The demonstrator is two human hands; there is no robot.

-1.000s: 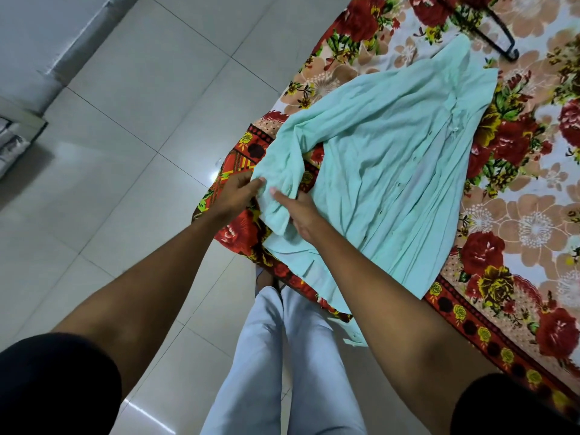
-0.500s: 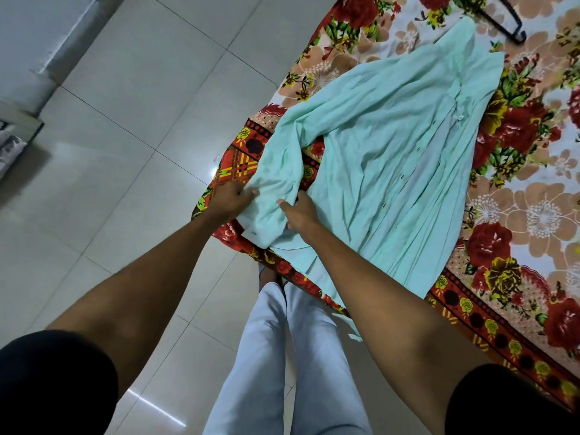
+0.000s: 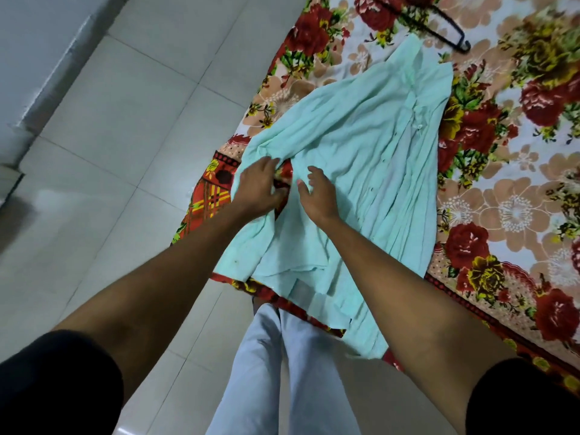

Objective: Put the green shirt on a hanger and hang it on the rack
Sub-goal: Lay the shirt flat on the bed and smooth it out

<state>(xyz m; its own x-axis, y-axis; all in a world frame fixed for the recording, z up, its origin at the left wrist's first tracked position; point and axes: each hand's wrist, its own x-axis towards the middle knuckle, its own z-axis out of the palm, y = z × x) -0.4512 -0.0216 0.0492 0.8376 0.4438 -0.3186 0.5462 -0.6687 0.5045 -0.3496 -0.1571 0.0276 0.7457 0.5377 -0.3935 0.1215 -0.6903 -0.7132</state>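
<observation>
Green shirt [image 3: 361,158] lies on floral bedsheet [image 3: 508,196], black hanger [image 3: 445,25] beyond collar.

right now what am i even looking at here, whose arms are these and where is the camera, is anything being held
There is no machine here: these are a person's two bare arms, seen from a camera worn on their head that looks forward and down. That is why you also see their own light trousers at the bottom.

A green shirt lies spread on a flower-patterned bedsheet, with its hem hanging over the edge above the tiled floor. A black hanger lies on the sheet beyond the shirt's collar, untouched.

The left hand rests on the shirt's sleeve, fingers fairly straight. The right hand is on or just over the shirt's body, fingers spread. Neither has a grip on anything.
</observation>
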